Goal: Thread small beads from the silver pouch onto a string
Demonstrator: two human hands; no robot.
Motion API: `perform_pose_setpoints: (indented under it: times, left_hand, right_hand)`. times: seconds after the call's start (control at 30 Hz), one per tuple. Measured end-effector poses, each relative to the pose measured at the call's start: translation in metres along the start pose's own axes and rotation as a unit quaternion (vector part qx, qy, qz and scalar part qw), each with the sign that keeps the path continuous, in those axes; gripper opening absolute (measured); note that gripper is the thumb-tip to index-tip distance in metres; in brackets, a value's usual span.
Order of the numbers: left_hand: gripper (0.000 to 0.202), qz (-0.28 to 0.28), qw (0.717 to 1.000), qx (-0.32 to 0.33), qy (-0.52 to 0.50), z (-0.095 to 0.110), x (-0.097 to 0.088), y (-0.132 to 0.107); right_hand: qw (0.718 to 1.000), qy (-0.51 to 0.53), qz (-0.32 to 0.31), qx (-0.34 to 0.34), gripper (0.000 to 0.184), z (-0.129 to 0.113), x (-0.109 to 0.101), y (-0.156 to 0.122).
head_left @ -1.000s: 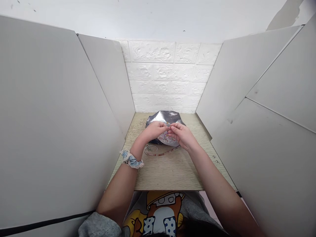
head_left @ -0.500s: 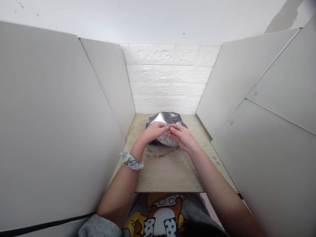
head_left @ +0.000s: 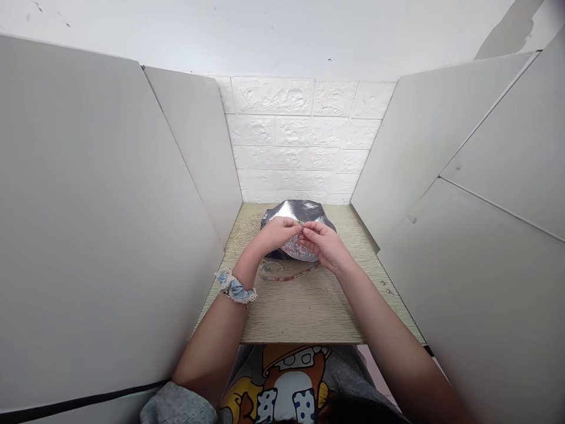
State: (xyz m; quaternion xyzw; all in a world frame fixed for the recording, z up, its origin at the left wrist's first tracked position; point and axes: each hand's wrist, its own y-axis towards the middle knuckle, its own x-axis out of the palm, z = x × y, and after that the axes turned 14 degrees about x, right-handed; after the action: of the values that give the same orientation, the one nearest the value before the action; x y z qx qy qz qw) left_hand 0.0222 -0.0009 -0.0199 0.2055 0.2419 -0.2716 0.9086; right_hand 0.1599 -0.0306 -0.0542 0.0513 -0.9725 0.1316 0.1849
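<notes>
My left hand and my right hand meet fingertip to fingertip above a silver foil bag. Both are closed in a pinch, thumb against fingers. A tiny yellowish speck shows at the fingertips; what exactly each hand holds is too small to make out. Many small pale and pink beads lie in the silver bag, just under my hands. On the table in front of it curves a beaded string in red, pink and white, its right end passing out of sight near my right hand.
The pale wood-grain table is narrow, with grey panels on both sides and a white brick-pattern wall behind. Two small shiny pieces lie near the right edge. A blue scrunchie circles my left wrist.
Very little differs. My fingertips shift slightly against each other, and both hands stay pinched together over the bag.
</notes>
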Motion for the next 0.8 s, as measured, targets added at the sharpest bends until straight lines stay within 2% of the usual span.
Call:
perform_pose_setpoints:
  times: [0.23,0.8]
  left_hand:
    - [0.026,0.018,1.0,-0.006,0.0,0.0043,-0.0005,-0.001]
    - [0.027,0.006,0.999,-0.005,-0.037,-0.0015,-0.0006,0.0001]
  right_hand:
    - [1.0,0.017,0.012,-0.011,0.022,0.0004,0.0,0.0008]
    - [1.0,0.002,0.002,-0.009,0.022,0.0021,0.0001,0.0014]
